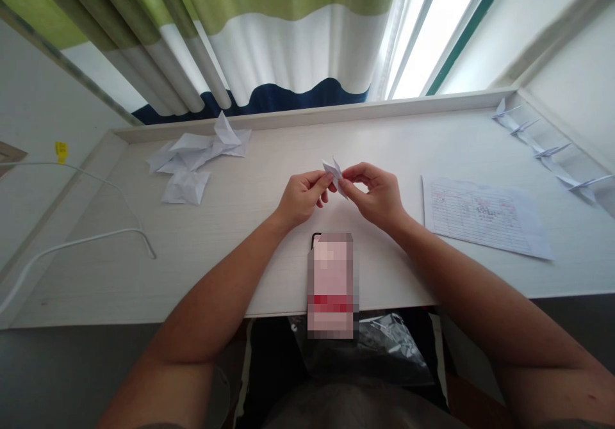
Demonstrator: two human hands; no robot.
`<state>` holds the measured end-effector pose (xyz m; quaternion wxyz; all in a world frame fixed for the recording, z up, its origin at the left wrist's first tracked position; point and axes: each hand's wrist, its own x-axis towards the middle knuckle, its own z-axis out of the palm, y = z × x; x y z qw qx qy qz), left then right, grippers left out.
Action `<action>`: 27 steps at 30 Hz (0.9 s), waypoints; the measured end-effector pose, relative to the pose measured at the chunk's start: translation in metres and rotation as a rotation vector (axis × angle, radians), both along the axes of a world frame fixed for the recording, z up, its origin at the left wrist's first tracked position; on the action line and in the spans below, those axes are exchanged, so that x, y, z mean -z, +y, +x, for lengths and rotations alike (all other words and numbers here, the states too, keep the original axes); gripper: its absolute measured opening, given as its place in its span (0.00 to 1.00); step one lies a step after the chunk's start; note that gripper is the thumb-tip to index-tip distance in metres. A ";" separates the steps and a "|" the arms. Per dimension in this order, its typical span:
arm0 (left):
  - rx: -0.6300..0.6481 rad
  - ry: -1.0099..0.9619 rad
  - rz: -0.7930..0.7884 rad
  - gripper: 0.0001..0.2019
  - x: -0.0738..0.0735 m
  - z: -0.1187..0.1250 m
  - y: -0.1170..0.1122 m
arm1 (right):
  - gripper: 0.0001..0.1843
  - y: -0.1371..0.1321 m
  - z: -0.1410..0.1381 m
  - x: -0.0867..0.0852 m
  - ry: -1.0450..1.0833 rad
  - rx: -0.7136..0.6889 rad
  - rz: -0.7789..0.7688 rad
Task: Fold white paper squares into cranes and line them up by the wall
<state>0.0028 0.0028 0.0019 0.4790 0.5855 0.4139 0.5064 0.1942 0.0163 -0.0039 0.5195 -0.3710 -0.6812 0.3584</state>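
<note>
A thin white cable (91,237) curves in smooth loops across the left of the pale, wood-grained table (96,282). Beyond it lies a loose heap of creased white paper shapes (192,160), faceted and sharp-cornered. At the middle, the left hand (302,198) and the right hand (377,195) are raised together above the table, both closed into a pinch, gripping a small, pointed piece of folded white paper (334,173) between them. Below the hands, a phone (330,285) with a pixelated face lies flat, overhanging the table's front edge. To the right rests a flat ruled sheet (483,214) covered in small red and dark writing, and farther right four slender paper cranes (548,150) with thin, pointed wings sit in a row along the table's raised rim.
</note>
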 end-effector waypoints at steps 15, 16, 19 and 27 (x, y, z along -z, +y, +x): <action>-0.069 0.142 0.039 0.31 -0.002 0.003 -0.005 | 0.24 0.002 0.000 0.001 -0.062 0.037 -0.039; -0.071 0.151 0.049 0.31 -0.001 0.003 -0.005 | 0.24 0.003 0.000 0.001 -0.063 0.035 -0.033; -0.067 0.171 0.098 0.30 0.000 0.003 -0.005 | 0.22 0.004 0.000 0.002 -0.065 0.005 -0.021; -0.054 0.130 0.142 0.28 0.000 0.001 -0.005 | 0.18 0.007 0.001 0.007 -0.020 -0.040 0.051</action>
